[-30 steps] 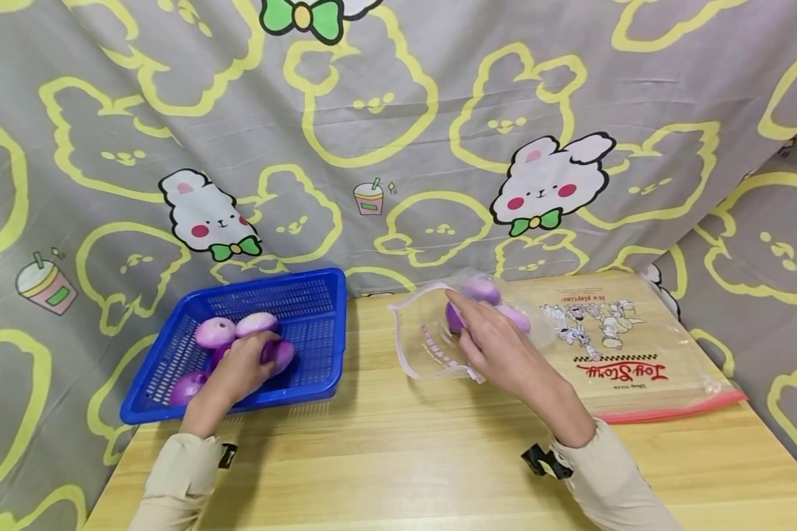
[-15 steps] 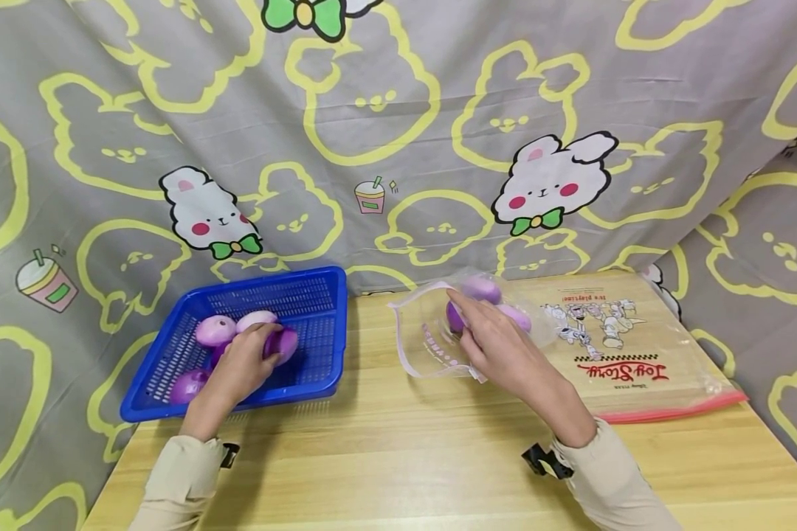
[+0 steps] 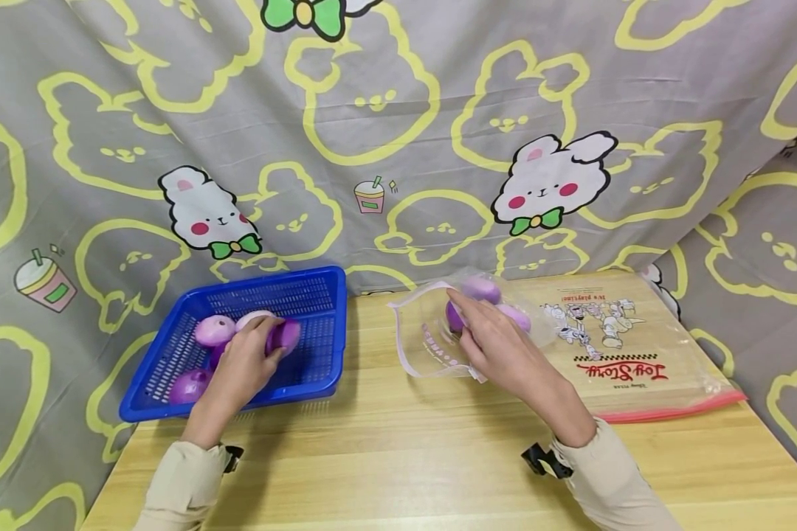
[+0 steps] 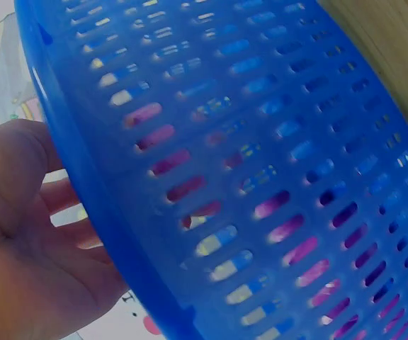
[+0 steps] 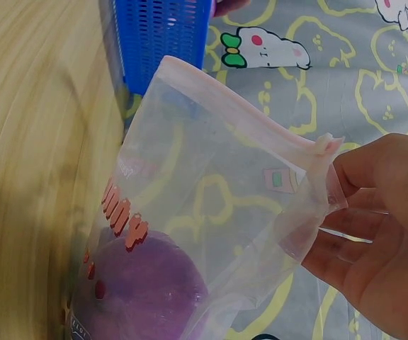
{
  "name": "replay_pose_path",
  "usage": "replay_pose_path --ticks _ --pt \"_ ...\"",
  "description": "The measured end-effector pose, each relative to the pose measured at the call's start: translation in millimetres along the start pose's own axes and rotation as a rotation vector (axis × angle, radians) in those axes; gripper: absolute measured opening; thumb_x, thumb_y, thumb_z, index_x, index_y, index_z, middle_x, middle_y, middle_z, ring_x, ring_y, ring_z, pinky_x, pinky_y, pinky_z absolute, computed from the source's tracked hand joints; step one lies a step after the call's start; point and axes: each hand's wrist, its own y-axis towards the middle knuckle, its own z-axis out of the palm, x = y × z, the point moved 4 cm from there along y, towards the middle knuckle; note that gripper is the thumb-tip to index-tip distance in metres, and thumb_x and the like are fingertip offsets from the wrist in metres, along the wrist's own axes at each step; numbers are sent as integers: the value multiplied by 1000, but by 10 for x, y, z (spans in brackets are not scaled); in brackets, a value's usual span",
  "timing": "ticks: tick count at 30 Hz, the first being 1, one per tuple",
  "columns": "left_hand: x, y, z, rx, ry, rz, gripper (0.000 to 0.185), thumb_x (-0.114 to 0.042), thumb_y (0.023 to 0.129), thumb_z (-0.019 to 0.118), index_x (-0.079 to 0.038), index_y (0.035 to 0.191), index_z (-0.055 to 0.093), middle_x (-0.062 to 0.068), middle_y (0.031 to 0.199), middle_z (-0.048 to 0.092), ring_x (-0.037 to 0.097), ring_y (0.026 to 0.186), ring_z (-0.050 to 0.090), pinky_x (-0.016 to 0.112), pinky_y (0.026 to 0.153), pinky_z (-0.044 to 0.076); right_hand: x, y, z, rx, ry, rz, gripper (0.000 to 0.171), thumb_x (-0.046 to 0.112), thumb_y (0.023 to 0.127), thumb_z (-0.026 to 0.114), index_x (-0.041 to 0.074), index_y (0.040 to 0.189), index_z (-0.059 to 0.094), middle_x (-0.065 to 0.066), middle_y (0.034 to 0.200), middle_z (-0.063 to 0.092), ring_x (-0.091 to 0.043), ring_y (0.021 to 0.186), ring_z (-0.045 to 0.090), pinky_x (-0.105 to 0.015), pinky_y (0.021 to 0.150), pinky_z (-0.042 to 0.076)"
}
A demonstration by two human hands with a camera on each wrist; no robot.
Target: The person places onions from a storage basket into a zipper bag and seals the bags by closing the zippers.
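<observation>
My left hand (image 3: 247, 361) grips a purple onion (image 3: 284, 336) inside the blue slotted basket (image 3: 335, 324). Around that hand lie more purple-and-white onions, among them one at the back (image 3: 215, 330) and one at the front left (image 3: 190, 385). In the left wrist view the basket's wall (image 4: 119, 212) hides the held onion and partly covers the left hand (image 4: 27, 234). My right hand (image 3: 505, 350) pinches the upper edge of a clear zip bag (image 3: 415, 343), whose mouth gapes toward the basket. Several onions (image 3: 481, 289) sit in the bag; one purple onion (image 5: 144, 290) shows through its side.
A large clear zip bag (image 3: 637, 324) with a Toy Story print and red seal lies flat at the right. The wooden table (image 3: 372, 457) meets a grey patterned curtain (image 3: 425, 133) behind. Black straps (image 3: 546, 463) circle both wrists.
My left hand has shifted slightly right and up with the onion, which has tilted. My right hand and the bag stay in place.
</observation>
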Motion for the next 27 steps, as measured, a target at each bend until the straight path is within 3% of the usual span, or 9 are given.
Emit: replay_pose_path --ticks 12,16,20,27 --pt "-176 18 -45 -94 -23 33 47 4 76 80 6 119 64 24 118 62 41 110 60 58 92 49 5 -1 4 -5 -2 -5 58 0 91 58 -2 147 42 -21 117 66 -24 94 62 -40 83 55" --pt "-252 30 -50 -128 -21 49 49 3 76 80 5 122 63 24 121 61 41 114 58 57 95 48 7 0 9 -7 -9 -6 59 0 91 58 -3 147 42 -18 110 66 -21 88 59 -37 78 55" --pt "-353 43 -56 -155 -30 61 51 3 76 81 5 123 63 26 124 60 43 116 57 57 97 46 8 -5 15 -5 -16 -7 58 0 90 59 -3 146 43 -14 103 66 -19 83 56 -34 74 53" --pt "-570 35 -91 -183 -68 71 52 -2 78 82 2 126 62 24 129 58 41 120 56 55 100 45 15 -6 32 -7 -13 -16 59 -1 90 59 -2 147 42 -16 106 66 -19 85 57 -35 75 53"
